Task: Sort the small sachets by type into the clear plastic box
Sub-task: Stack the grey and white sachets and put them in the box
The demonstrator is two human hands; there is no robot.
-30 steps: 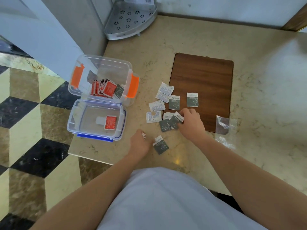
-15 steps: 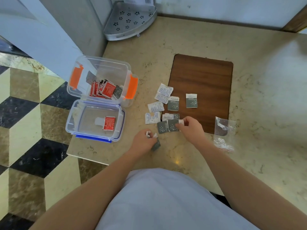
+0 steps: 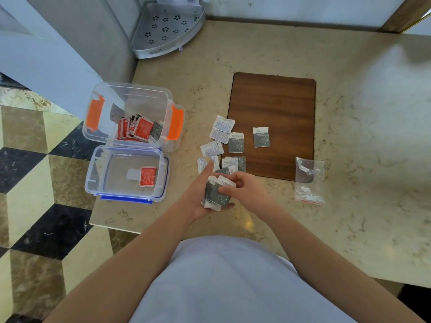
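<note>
My left hand lies palm up over the counter and holds a small stack of grey sachets. My right hand pinches the top sachet of that stack. More grey sachets and white sachets lie loose on the counter and on the wooden board. The clear plastic box with orange clips stands open at the left, with several red sachets and a grey one inside. Its lid lies in front of it with one red sachet on it.
An empty clear plastic bag lies to the right of the board. A metal corner shelf stands at the back. The counter's edge is just left of the lid, with tiled floor below.
My left hand picked a grey sachet off the counter and turned palm up. My right hand brought grey sachets from the pile onto the left hand's stack.
</note>
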